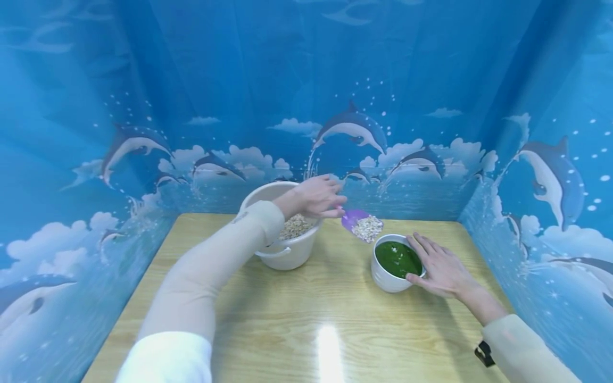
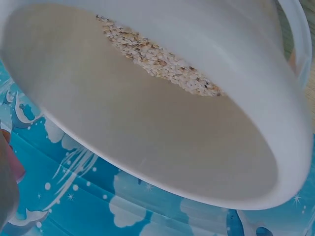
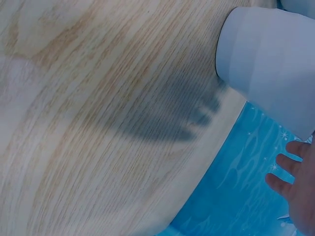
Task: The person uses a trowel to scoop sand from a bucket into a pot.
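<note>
My left hand [image 1: 318, 197] grips the handle of a small purple scoop [image 1: 351, 216] beyond the right rim of a white bucket [image 1: 292, 259]. Pale flakes, like rolled oats [image 1: 367, 229], fill the scoop's blade, which hangs just above and left of a white ribbed pot [image 1: 390, 283]. Inside that pot lies a dark green surface [image 1: 394, 259] with a few pale flakes on it. My right hand [image 1: 442, 268] rests against the pot's right rim, fingers and thumb spread. More flakes [image 2: 157, 59] lie in the bucket, shown in the left wrist view.
A light wooden table [image 1: 335, 303] carries both containers. The bucket's handle [image 1: 273, 254] hangs on its near side. A blue curtain [image 1: 268, 106] with printed dolphins encloses the table at the back and both sides.
</note>
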{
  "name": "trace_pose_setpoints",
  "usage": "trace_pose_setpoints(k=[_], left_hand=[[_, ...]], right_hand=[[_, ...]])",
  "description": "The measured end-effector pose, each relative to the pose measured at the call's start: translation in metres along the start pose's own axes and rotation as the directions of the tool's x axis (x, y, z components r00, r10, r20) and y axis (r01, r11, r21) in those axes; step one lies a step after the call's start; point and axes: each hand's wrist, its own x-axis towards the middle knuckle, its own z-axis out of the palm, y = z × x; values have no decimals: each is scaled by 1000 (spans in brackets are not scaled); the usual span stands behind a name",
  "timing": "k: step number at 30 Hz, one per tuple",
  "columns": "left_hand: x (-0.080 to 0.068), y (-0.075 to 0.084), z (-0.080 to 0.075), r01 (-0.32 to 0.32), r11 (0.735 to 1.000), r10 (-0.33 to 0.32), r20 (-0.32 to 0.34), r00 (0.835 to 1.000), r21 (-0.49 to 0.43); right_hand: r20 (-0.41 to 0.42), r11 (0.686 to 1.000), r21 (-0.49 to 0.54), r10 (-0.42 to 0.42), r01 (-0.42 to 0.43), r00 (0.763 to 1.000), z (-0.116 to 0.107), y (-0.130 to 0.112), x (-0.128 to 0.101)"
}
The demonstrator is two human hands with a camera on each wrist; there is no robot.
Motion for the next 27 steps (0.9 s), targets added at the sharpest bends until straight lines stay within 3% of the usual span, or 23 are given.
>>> trace_pose_setpoints(k=[27], left_hand=[[36,29,8,-10,997,4,74,997,74]], right_hand=[[-5,1000,2,14,-14,1000,-1,-4,-2]])
